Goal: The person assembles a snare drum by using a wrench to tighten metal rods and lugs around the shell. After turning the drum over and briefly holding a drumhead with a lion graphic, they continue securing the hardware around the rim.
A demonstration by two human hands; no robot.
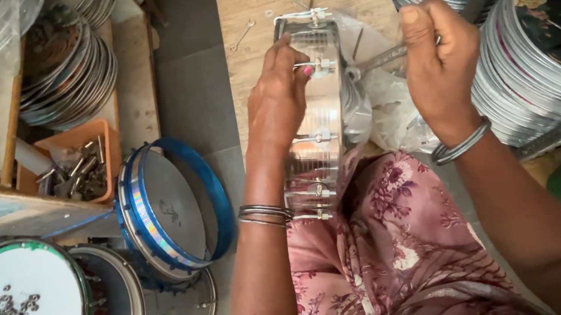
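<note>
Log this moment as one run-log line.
left hand: steadies shiny metal drum shell on edge | right hand: grips spanner at shell's tension bolt | drums stacked around

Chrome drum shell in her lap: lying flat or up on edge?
On edge. The chrome drum shell rests on the lap, its rim toward the camera, left hand steadying it, right hand holding a spanner against it.

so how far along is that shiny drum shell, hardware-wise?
Done: several tension fittings already sit along the side of the chrome drum shell, which stands on edge on the lap. In hand: the left hand steadies the shell at one fitting while the right hand works a spanner there. Left: loose rods and nuts lie on the white drumhead; how many fittings remain is not visible.
</note>
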